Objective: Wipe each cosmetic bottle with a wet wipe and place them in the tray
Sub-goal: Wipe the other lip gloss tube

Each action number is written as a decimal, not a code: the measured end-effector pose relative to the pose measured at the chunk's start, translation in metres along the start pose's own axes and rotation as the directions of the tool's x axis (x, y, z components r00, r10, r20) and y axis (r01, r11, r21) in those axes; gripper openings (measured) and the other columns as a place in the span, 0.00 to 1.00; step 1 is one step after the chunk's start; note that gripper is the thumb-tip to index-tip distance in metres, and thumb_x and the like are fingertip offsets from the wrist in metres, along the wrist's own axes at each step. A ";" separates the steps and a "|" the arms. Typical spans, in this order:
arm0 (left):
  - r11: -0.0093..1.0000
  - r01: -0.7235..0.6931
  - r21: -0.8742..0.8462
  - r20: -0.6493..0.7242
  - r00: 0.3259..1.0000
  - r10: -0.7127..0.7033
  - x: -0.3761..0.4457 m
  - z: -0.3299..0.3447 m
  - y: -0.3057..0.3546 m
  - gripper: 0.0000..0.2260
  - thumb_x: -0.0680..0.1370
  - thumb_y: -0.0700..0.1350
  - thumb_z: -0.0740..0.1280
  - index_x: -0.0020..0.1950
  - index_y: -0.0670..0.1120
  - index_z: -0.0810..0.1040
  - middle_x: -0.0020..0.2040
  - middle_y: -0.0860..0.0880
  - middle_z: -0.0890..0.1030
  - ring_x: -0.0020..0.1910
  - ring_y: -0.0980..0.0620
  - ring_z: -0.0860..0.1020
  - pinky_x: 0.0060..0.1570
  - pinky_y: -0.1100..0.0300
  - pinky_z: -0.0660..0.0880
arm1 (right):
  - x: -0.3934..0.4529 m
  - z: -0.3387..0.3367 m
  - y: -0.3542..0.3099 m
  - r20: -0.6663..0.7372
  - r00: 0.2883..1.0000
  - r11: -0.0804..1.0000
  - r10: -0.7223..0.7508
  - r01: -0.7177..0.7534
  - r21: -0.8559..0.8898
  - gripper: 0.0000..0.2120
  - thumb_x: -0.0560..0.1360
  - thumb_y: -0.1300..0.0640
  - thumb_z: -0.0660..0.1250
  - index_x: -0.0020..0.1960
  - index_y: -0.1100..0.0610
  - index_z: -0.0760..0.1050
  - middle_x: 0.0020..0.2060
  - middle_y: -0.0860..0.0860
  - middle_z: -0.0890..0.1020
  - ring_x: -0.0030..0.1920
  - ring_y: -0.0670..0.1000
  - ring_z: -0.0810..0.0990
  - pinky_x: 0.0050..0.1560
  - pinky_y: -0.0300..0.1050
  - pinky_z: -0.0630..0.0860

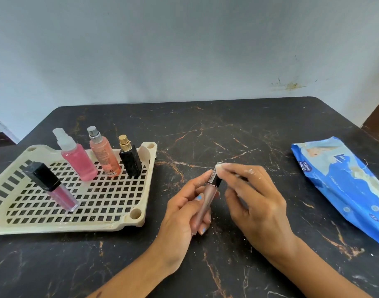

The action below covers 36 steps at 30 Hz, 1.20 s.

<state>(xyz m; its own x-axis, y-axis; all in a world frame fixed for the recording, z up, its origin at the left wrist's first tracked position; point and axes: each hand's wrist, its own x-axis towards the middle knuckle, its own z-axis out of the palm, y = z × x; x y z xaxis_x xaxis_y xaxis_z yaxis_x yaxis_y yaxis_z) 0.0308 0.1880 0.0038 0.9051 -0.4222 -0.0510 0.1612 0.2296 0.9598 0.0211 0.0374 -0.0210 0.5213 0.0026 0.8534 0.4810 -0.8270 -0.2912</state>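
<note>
My left hand [182, 214] grips a slim pinkish lip gloss tube [208, 194] with a black cap, tilted upward to the right. My right hand [251, 196] pinches a small white piece of wet wipe [219, 167] against the top of the cap. The cream perforated tray [111, 220] lies at the left. In it stand a pink spray bottle [76, 158], a peach spray bottle [103, 153], a black perfume bottle with a gold cap [129, 157] and a pink lip gloss with a black cap [51, 186].
A blue wet wipe pack [343, 186] lies at the right of the dark marbled table [205, 130], its opening torn. A pale wall stands behind the table. White flecks dot the tabletop near my hands.
</note>
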 end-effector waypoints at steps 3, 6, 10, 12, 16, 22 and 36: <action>0.998 0.012 -0.054 0.010 1.000 -0.011 0.000 0.001 0.001 0.19 0.70 0.37 0.65 0.58 0.52 0.80 0.43 0.47 0.77 0.28 0.55 0.70 0.26 0.64 0.67 | -0.001 0.000 -0.001 0.019 1.000 1.000 -0.001 0.001 0.009 0.11 0.72 0.71 0.66 0.52 0.68 0.82 0.49 0.58 0.83 0.48 0.53 0.79 0.54 0.37 0.75; 0.997 0.014 -0.075 0.005 1.000 -0.014 0.000 0.001 0.001 0.18 0.70 0.38 0.66 0.58 0.51 0.80 0.42 0.47 0.77 0.28 0.56 0.70 0.27 0.64 0.67 | -0.003 -0.001 -0.006 0.040 0.998 0.997 -0.054 0.052 0.063 0.10 0.71 0.72 0.67 0.49 0.66 0.83 0.47 0.57 0.83 0.46 0.52 0.80 0.52 0.36 0.75; 0.999 0.018 -0.051 0.021 1.000 -0.017 0.001 0.001 0.000 0.18 0.69 0.39 0.63 0.58 0.48 0.79 0.38 0.51 0.80 0.29 0.56 0.70 0.27 0.65 0.67 | 0.000 0.001 0.003 0.004 0.999 0.999 0.036 -0.036 -0.002 0.12 0.73 0.69 0.64 0.53 0.67 0.82 0.50 0.58 0.83 0.49 0.53 0.79 0.56 0.37 0.74; 0.999 0.020 -0.040 0.028 0.999 -0.019 0.000 0.001 0.000 0.19 0.69 0.40 0.62 0.58 0.48 0.79 0.39 0.52 0.81 0.29 0.56 0.71 0.27 0.65 0.68 | 0.000 0.000 0.003 0.002 0.999 0.999 0.052 -0.052 -0.013 0.13 0.74 0.68 0.62 0.55 0.67 0.82 0.51 0.58 0.82 0.50 0.53 0.78 0.57 0.36 0.74; 0.999 0.025 -0.038 0.038 0.999 -0.024 0.000 0.000 0.001 0.20 0.69 0.39 0.60 0.59 0.46 0.78 0.34 0.52 0.79 0.27 0.57 0.70 0.25 0.65 0.66 | -0.003 0.000 -0.003 0.003 0.999 0.997 -0.035 0.035 0.062 0.10 0.73 0.69 0.65 0.50 0.67 0.83 0.48 0.57 0.83 0.47 0.51 0.79 0.54 0.37 0.75; 1.000 0.000 -0.027 0.022 1.000 0.001 0.000 0.000 -0.002 0.18 0.68 0.39 0.59 0.53 0.49 0.82 0.40 0.46 0.83 0.26 0.55 0.69 0.23 0.66 0.65 | 0.001 0.001 0.004 -0.048 0.996 0.997 0.074 -0.074 0.020 0.14 0.74 0.68 0.62 0.57 0.66 0.80 0.51 0.58 0.82 0.52 0.52 0.78 0.58 0.37 0.74; 0.999 -0.033 0.040 -0.019 0.999 0.034 -0.002 0.004 0.002 0.13 0.68 0.44 0.64 0.49 0.53 0.84 0.36 0.47 0.81 0.22 0.58 0.65 0.21 0.65 0.56 | 0.008 -0.010 -0.006 0.048 0.897 0.805 0.440 -0.418 0.421 0.10 0.70 0.55 0.66 0.48 0.51 0.83 0.37 0.44 0.82 0.37 0.47 0.80 0.40 0.31 0.76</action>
<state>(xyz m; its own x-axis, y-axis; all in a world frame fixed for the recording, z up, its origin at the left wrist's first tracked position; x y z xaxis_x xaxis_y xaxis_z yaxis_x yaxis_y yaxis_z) 0.0276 0.1861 0.0068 0.9172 -0.3978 -0.0234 0.1153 0.2086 0.9712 0.0150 0.0366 -0.0084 0.7129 -0.3345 0.6164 0.4666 -0.4298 -0.7730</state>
